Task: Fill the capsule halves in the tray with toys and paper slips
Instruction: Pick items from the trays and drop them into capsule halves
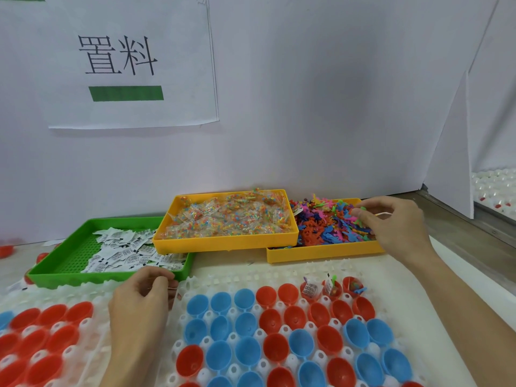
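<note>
The right hand, fingers curled, pinches at the small coloured toys in the yellow bin at 2 o'clock. The left hand rests on the white tray, fingers loosely curled; whether it holds anything I cannot tell. Red and blue capsule halves fill the tray; three at 1 o'clock hold items. Paper slips lie in the green bin at 10 o'clock.
</note>
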### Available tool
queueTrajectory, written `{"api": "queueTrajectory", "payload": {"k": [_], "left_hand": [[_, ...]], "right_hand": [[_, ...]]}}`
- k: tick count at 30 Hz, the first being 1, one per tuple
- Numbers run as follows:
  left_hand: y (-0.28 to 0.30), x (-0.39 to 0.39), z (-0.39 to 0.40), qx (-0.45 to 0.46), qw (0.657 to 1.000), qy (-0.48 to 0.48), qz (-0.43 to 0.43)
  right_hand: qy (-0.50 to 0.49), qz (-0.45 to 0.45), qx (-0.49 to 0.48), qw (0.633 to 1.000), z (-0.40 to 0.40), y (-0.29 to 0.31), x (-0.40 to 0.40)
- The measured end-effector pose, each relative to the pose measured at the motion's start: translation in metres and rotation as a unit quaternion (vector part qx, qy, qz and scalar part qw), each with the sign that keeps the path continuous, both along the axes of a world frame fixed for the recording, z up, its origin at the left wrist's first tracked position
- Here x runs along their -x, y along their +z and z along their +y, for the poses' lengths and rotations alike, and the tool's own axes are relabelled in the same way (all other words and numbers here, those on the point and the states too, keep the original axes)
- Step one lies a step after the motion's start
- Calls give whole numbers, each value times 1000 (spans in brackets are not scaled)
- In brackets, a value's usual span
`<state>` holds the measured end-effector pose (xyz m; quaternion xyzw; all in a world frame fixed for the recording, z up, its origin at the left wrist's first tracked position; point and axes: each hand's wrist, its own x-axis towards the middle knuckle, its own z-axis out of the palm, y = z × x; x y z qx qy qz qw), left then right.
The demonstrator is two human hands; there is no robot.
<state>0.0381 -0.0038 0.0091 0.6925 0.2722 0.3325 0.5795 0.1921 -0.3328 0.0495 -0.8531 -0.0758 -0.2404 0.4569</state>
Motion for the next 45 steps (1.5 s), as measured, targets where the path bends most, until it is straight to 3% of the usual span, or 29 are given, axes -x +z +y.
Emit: {"api": "queueTrajectory", "payload": {"k": [8, 12, 31, 45], "left_hand": [[-7, -5, 4, -3, 1000, 1, -8], [-8, -5, 6, -1, 1000, 0, -4], [-2, -3, 0, -28, 1000, -12, 5], [-3, -4, 2, -42, 999, -2, 16]], "right_hand": [[1, 48, -14, 999, -3, -2, -4], [22, 70, 27, 997, 0, -1, -6], [62, 59, 74, 994, 15, 8, 7], [-16, 26, 61, 998, 24, 8, 11]]}}
